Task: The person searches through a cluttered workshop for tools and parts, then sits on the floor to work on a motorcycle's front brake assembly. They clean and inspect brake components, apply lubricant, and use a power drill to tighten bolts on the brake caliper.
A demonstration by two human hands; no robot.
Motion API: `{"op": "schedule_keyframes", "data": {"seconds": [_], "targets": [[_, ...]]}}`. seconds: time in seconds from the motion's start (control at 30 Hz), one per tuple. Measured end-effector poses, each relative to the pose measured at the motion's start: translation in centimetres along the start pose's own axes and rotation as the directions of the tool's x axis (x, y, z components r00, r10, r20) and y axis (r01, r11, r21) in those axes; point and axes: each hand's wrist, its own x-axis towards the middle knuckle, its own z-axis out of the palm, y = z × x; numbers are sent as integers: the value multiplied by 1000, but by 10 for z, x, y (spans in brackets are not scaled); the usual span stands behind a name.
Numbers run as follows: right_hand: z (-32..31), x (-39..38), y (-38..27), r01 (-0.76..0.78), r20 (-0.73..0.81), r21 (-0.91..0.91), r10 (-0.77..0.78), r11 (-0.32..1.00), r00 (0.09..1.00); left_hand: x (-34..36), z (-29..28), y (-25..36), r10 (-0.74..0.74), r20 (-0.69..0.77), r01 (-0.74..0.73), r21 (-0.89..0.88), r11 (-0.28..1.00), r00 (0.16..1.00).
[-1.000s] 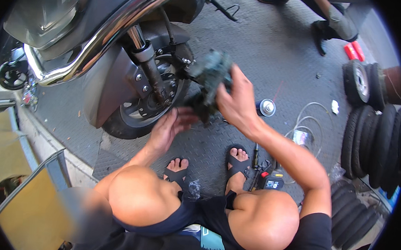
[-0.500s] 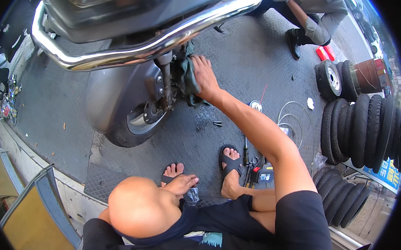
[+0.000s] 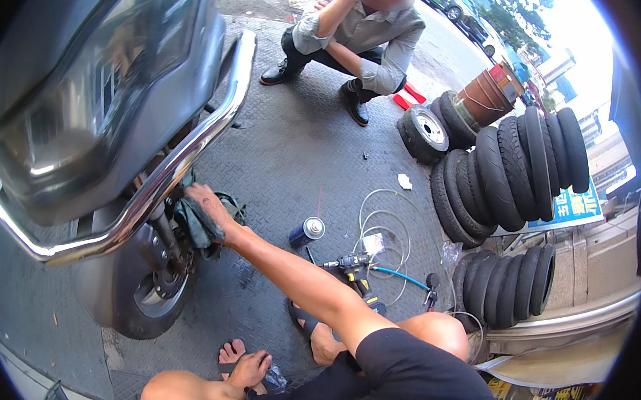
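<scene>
My right hand [image 3: 212, 209] grips a dark green cloth [image 3: 194, 224] beside the front fork of a grey scooter [image 3: 111, 111]. The cloth lies bunched around the fork, behind a chrome bar [image 3: 133, 220], and hides part of my fingers. Just below are the brake disc and front wheel [image 3: 153, 303]. Down by my sandalled left foot [image 3: 231, 351], my left hand [image 3: 252, 368] hangs with its fingers loosely extended. A crumpled clear plastic bag [image 3: 276, 378] is next to those fingers; whether they touch it is hard to see.
To the right lie a spray can [image 3: 307, 232], a cordless drill [image 3: 356, 269], a blue hose [image 3: 402, 277] and a coiled clear tube [image 3: 385, 227]. Tyres [image 3: 497, 171] stand in rows beyond, near a brown bucket [image 3: 487, 96]. Ahead, another person [image 3: 365, 40] squats on the metal floor.
The view has swung right, bringing the squatting person, spray can and drill more fully into sight. My right hand stays at the cloth by the fork; my left hand remains near my foot.
</scene>
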Motion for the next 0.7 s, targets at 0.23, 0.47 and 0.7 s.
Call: {"op": "schedule_keyframes", "data": {"seconds": [0.23, 0.47, 0.7], "targets": [[-28, 3, 9, -327, 243, 253, 268, 910, 932, 2, 1, 2, -5, 52, 5, -16, 1000, 999], [2, 5, -7, -192, 113, 48, 186, 980, 976, 5, -1, 10, 45, 31, -47, 95, 994, 999], [-15, -2, 13, -123, 97, 225, 103, 967, 990, -1, 0, 8, 55, 143, -65, 65, 996, 988]]}}
